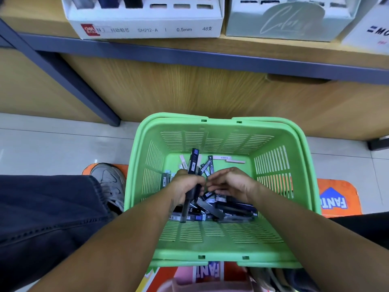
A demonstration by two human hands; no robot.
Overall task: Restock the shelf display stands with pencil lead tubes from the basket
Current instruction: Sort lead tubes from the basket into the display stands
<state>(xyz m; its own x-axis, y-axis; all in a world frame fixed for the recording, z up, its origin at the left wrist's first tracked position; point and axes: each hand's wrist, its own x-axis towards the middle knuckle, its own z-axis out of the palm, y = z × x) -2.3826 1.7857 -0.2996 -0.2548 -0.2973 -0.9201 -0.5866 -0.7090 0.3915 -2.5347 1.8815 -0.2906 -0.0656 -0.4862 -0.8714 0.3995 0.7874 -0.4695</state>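
A green plastic basket (pixel 221 243) sits on the floor below me, with several dark pencil lead tubes (pixel 231 207) lying loose in its bottom. Both my hands are down inside it. My left hand (pixel 186 186) is closed around a bunch of dark lead tubes (pixel 193 163) that stick up and down out of the fist. My right hand (pixel 229 182) is bent over the pile, its fingertips pinching a tube next to the left hand. On the shelf above stands a white display stand (pixel 147 28) marked 0.5mm, partly filled with dark tubes.
A pale green display box (pixel 290 24) and another white box (pixel 370 36) stand further right on the wooden shelf (pixel 231 47). A dark-trousered leg (pixel 48 207) and grey shoe (pixel 111 182) are left of the basket. An orange crate (pixel 336 199) lies under it.
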